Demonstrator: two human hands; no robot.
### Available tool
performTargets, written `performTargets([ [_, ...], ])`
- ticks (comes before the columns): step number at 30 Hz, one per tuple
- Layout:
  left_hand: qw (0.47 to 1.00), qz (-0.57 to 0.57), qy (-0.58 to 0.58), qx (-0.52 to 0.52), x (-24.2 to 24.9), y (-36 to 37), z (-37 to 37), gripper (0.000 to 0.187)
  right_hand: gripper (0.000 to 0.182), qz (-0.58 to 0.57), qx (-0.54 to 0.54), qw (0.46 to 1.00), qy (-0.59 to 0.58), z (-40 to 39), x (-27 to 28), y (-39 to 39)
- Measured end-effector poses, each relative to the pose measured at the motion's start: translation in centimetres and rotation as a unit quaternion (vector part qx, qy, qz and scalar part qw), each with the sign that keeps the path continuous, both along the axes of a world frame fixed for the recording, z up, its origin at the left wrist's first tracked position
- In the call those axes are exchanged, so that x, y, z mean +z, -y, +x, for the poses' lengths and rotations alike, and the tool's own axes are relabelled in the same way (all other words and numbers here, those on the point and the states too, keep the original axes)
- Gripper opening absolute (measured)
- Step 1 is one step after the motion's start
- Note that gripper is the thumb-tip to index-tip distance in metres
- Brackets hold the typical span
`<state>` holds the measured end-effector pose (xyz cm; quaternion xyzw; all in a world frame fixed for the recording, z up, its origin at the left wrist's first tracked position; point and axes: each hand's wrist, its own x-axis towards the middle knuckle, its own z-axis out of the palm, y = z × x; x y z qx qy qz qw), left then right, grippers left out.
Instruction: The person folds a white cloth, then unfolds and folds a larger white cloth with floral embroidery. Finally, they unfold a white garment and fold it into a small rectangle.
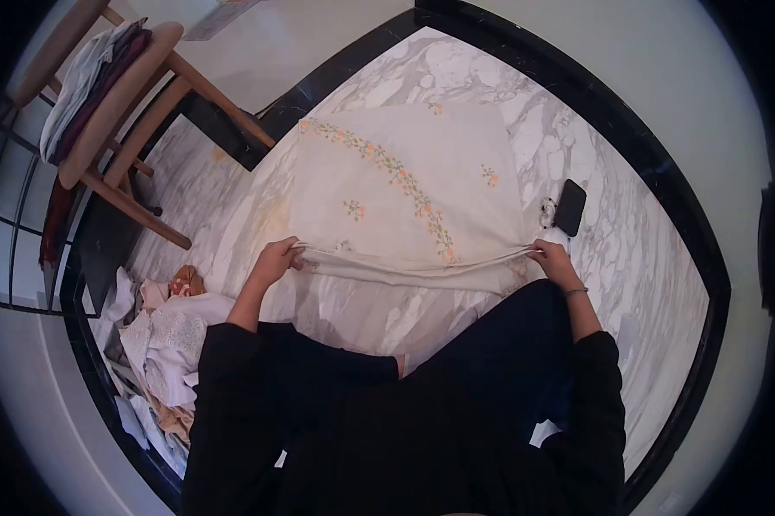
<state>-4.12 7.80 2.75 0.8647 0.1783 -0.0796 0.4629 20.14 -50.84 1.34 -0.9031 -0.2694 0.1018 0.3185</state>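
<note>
A cream cloth (361, 176) with embroidered orange flowers and green leaves lies spread over the marble floor in front of my crossed legs. My left hand (277, 260) pinches its near left corner, and my right hand (552, 261) pinches the near right corner. Between the hands the near edge is lifted a little and sags in several layered folds. The far part of the cloth lies flat. Close to my right hand, a black phone (570, 208) rests on the floor beside a small black-and-white item whose kind I cannot make out.
A wooden chair (125, 103) at the upper left carries a stack of folded clothes (95, 82). Crumpled garments (164, 344) are heaped on the floor at my left. Walls with a black skirting (654, 146) bound the marble floor (611, 292).
</note>
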Motion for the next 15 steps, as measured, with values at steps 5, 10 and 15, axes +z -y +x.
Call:
performTargets([
  [5, 0.999, -0.049, 0.008, 0.021, 1.4, -0.2, -0.6, 0.020, 0.015, -0.006, -0.034, 0.999, -0.025, 0.0, 2.5, 0.9],
  [10, 0.980, -0.021, -0.191, -0.049, 1.4, -0.3, -2.0, 0.030, 0.016, -0.123, 0.020, 0.986, -0.111, -1.1, 3.6, 3.3],
  [15, 0.938, -0.041, -0.326, -0.110, 0.9, -0.9, -0.5, 0.055, 0.027, -0.174, 0.115, 0.964, -0.166, 1.8, 1.5, 3.4],
])
